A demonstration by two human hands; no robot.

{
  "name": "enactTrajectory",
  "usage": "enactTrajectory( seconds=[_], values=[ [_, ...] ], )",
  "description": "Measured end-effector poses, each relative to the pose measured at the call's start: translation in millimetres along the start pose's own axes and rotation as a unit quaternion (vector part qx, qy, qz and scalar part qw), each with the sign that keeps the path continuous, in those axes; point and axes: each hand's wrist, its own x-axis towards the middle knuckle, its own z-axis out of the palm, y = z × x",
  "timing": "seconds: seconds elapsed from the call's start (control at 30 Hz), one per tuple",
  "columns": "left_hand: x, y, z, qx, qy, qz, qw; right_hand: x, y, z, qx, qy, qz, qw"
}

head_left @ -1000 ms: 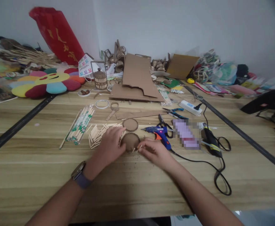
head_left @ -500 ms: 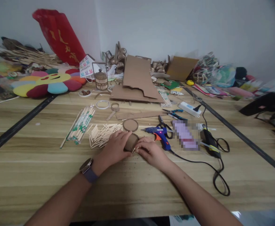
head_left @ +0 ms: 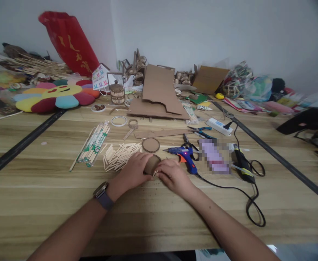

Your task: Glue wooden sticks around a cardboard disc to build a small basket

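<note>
Held round cardboard piece (head_left: pixel 151 165) in half-curled left hand (head_left: pixel 135 169); pinched short stick (head_left: pixel 155 174) at its edge with right hand (head_left: pixel 174 177), fingertips together

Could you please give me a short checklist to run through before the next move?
1. Left hand steadying the near round cardboard piece: ok, thumb and fingers at its edge.
2. Right hand holding a small stick at that edge: ok.
3. Loose sticks close by: ok, piled beside the left hand.
4. Glue gun hot: cannot tell, though its small light glows.
5. Gun's cable off the right forearm: ok, it runs apart.
6. Fresh glue on the stick: cannot tell, too small.
</note>
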Motion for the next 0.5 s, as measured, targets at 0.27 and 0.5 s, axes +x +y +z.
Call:
enactTrajectory(
  seconds=[0.27,0.5],
  values=[
    [0.9,3.1,-2.3,-0.017,-0.002,-0.005,1.000,-1.3,0.3,1.8,-0.011,0.019,-0.028,0.999],
    [0.5,6.1,-5.8,-0.020,-0.003,-0.013,1.000,-2.5,0.9,3.5,0.000,0.037,-0.043,0.998]
  ],
)
